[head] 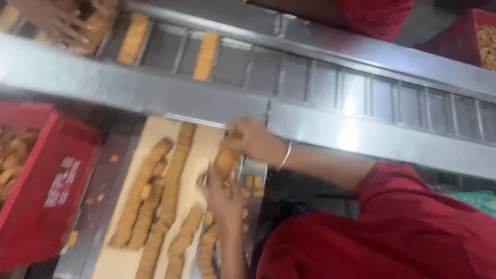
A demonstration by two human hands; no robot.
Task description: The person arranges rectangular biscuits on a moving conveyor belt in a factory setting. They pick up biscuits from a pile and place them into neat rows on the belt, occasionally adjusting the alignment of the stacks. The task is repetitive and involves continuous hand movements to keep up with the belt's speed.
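Biscuit stack is pinched end to end between the left hand and right hand, just beside the beige tray; brittle, light, probably best squeezed at both ends.

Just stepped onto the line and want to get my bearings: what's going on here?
A person in a red top grips a short stack of biscuits between the right hand and left hand, over a tray lined with rows of biscuits. Past it runs a metal conveyor with divided slots, a few already filled. Another person's hand works at its far end. A red crate sits to the left.
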